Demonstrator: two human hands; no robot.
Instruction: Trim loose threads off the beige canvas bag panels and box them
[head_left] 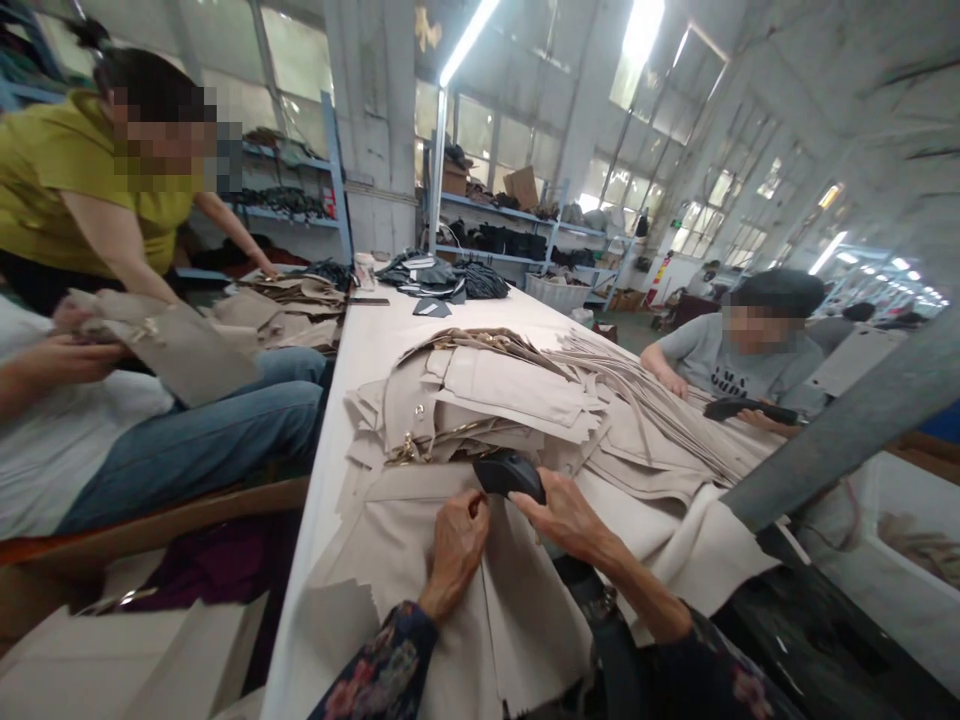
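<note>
A large beige leather-like panel (405, 525) with seams lies over the near edge of the white table, in front of me. My left hand (457, 540) is closed, its thumb and forefinger pinched at the panel's upper part. Wrapped round a black hand-held tool with a rounded body (510, 476) is my right hand (566, 515). The tool's front end is close to my left fingertips; its working tip is hidden. Just beyond both hands lies a stack of beige bag pieces (510, 385) with gold-coloured metal fittings (409, 450).
Long beige strips (675, 420) run across the table's right side toward a co-worker (765, 340) holding a similar black tool. Dark pieces (442, 275) lie at the far end. Two people are at the left. A slanted grey metal post (847, 420) stands close on the right.
</note>
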